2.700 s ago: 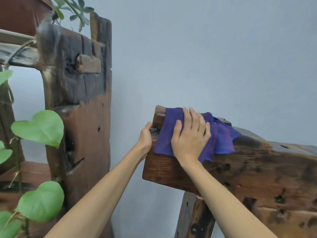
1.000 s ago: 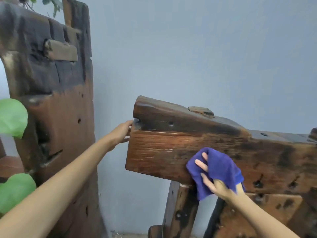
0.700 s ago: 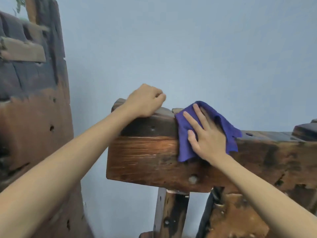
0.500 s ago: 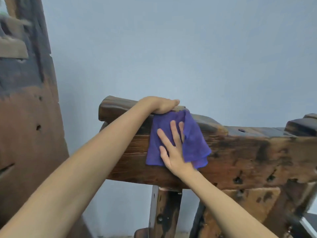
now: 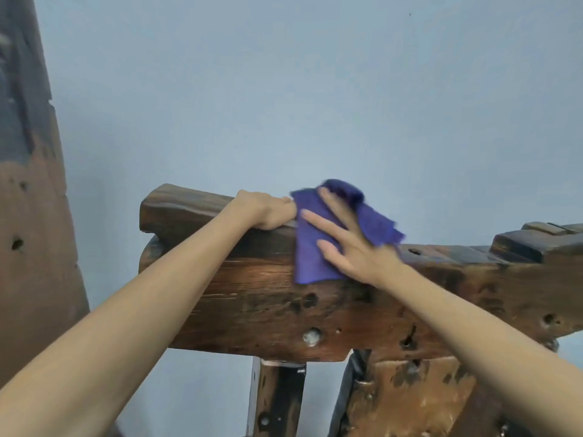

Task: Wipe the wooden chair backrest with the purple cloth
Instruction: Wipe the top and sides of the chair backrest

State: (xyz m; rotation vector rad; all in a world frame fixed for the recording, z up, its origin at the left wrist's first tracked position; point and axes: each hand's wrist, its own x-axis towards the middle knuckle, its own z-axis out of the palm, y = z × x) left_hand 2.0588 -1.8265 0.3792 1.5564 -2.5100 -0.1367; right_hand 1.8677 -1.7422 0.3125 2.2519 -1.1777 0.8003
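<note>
Right hand (image 5: 353, 247) presses purple cloth (image 5: 310, 247) flat-fingered on backrest (image 5: 258, 298); left hand (image 5: 268, 212) seemingly grips its top

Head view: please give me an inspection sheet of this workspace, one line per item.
Surface: wooden chair backrest, dark and worn, with holes and a metal bolt head.
Job's things: purple cloth draped over the backrest's top edge and front face.
Clutter: nothing seen.
Grippers: left hand curled over the backrest's top edge beside the cloth; right hand pressing the cloth with straight, spread fingers.
Cables: nothing seen.
Surroundings: plain blue-grey wall; tall weathered wooden plank at left.
</note>
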